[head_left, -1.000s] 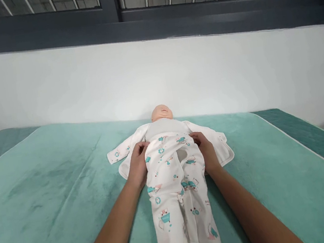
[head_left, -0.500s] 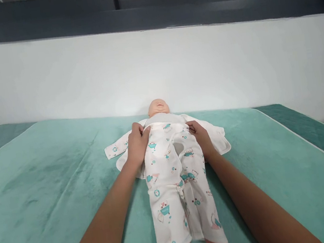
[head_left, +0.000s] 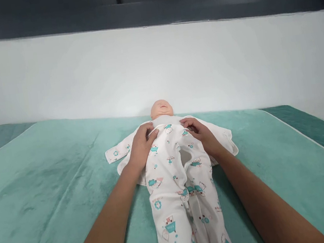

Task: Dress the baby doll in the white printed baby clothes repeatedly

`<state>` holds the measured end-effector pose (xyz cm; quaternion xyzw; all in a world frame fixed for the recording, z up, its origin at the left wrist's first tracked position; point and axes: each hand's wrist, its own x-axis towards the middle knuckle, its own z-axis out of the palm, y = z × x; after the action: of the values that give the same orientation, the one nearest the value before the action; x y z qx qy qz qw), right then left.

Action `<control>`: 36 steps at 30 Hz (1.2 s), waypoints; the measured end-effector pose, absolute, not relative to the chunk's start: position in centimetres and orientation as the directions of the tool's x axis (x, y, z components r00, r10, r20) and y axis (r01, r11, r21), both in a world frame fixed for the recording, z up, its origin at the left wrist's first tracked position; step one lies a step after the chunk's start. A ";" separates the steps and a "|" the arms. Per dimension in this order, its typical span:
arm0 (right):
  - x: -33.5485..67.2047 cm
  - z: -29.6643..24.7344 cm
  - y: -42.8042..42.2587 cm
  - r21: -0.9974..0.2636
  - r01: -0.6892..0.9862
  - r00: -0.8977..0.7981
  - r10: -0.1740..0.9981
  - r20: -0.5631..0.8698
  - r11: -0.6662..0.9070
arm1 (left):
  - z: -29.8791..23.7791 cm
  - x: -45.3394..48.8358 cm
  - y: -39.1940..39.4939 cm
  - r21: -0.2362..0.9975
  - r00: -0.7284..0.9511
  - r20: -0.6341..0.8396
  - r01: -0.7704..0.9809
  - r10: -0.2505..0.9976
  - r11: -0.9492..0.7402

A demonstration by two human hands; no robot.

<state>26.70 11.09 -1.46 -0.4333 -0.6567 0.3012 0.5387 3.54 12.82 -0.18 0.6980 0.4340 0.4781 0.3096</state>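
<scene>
A baby doll [head_left: 162, 109] lies on its back in the middle, head toward the wall. White baby pants [head_left: 168, 169] with a teal and pink print cover its legs and reach high on its belly. My left hand [head_left: 143, 146] is closed at the left of the waistband, thumb on the cloth and fingers at its upper edge. At the right of the waistband my right hand [head_left: 201, 134] is closed in the same way, fingertips bent over the edge. A white baby shirt [head_left: 118, 151] lies spread under the doll, its sleeves out to the sides. A split shows at the pants' crotch.
A teal padded cover [head_left: 68, 183] spreads under the doll, with darker teal sections at both sides. Behind the doll's head rises a white wall [head_left: 83, 76]. Above it runs a dark window frame [head_left: 193, 2] with metal bars.
Both hands have shifted inward along the waistband, toward the doll's middle. The view has moved, so the doll appears larger and its feet are out of sight.
</scene>
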 end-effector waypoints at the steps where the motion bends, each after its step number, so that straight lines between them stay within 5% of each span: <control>1: 26.9 -1.2 11.4 -0.851 0.283 -0.079 0.896 0.438 0.441 | 0.0 3.5 12.8 0.850 0.173 0.387 0.315 0.906 -0.423; 7: 26.7 0.1 13.5 -0.771 0.404 -0.172 0.869 0.465 0.493 | 0.2 3.5 14.1 0.767 0.148 0.334 0.530 0.931 -0.360; 13: 26.1 0.7 16.3 -0.547 0.748 -0.088 0.874 0.478 0.375 | -0.2 4.0 17.0 0.808 -0.021 0.347 0.514 0.938 -0.287; 19: 25.7 -0.9 18.7 -0.730 0.600 0.024 0.904 0.426 0.328 | -0.9 4.3 18.2 0.926 -0.152 0.230 0.339 0.961 -0.168; 22: 25.9 -1.9 18.6 -0.807 0.506 0.051 0.924 0.380 0.304 | -1.4 4.4 18.1 0.890 -0.105 0.311 0.380 0.945 -0.250; 25: 26.4 -2.5 17.6 -0.805 0.472 0.037 0.904 0.427 0.360 | -1.9 4.2 17.8 0.809 0.017 0.442 0.424 0.897 -0.407; 30: 26.8 -3.4 14.3 -0.686 0.536 0.056 0.790 0.611 0.492 | -2.5 3.3 16.1 0.732 0.156 0.443 0.505 0.883 -0.457; 36: 26.7 -4.1 9.4 -0.715 0.627 0.169 0.841 0.513 0.310 | -3.2 2.4 12.6 0.750 0.054 0.462 0.509 0.885 -0.423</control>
<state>26.71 9.35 -4.11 -0.5775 -0.6355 0.1072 0.5011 2.45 12.62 -3.15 0.6983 0.4989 0.4732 0.1989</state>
